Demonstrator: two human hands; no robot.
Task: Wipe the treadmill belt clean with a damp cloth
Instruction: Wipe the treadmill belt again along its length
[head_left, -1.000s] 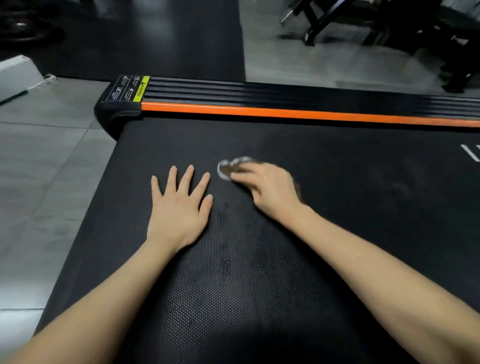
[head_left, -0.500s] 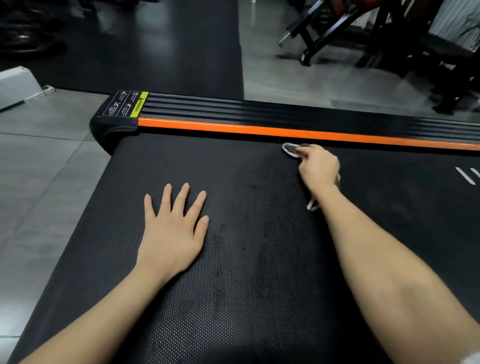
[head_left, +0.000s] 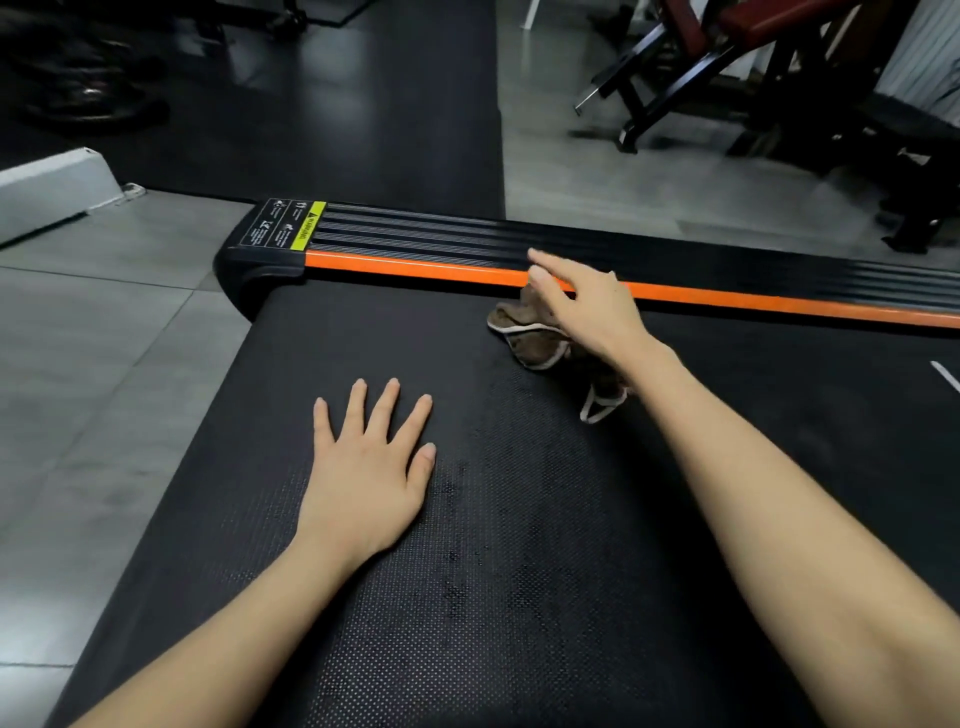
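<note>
Near the far edge of the black, finely dotted rubber treadmill belt (head_left: 519, 597), a crumpled brown cloth with white piping (head_left: 524, 340) lies on the belt just beside the orange side rail (head_left: 415, 266). The right hand (head_left: 587, 309) is over the cloth with its fingers (head_left: 545, 261) straight and held apart, reaching across the rail and gripping nothing. Whether the heel of the palm touches the cloth I cannot tell. The left hand (head_left: 369, 478) presses flat on the belt nearer the person, with its fingers (head_left: 387, 410) spread wide, apparently as a brace.

Darker blotches in the middle of the belt look like damp patches, so I judge that some wiping has been done there. The job seems partway through. The stretch towards the belt's rounded end, the strip closest to the person and the right-hand part by the white marking (head_left: 945, 375) show no clear wet trace. Since the cloth is not gripped, it probably needs taking up again to wipe those areas.
</note>
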